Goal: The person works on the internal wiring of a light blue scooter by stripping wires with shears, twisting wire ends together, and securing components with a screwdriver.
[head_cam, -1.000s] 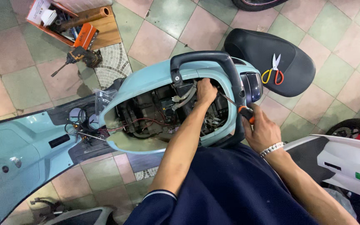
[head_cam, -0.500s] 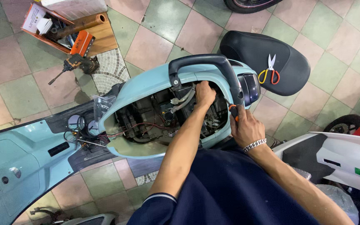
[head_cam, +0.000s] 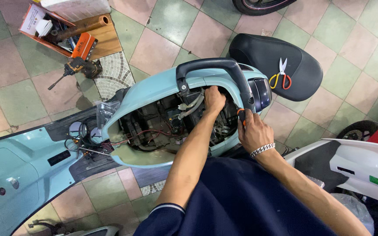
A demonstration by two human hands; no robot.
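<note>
Two hands: left hand (head_cam: 214, 99) grips wiring under the grab rail (head_cam: 215, 66); right hand (head_cam: 253, 131) clasps a screwdriver (head_cam: 240, 114).

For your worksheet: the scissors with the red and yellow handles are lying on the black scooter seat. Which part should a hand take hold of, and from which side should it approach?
Take the scissors by the handle loops, coming from above. They lie flat on the black seat with the red and yellow loops at the near end and the blades pointing away, so the loops are the blunt part, and nothing covers them. The right hand is the nearer one.

Pale blue scooter body (head_cam: 154, 89); black seat (head_cam: 270, 57); pink-and-green chequered floor (head_cam: 171, 26).
</note>
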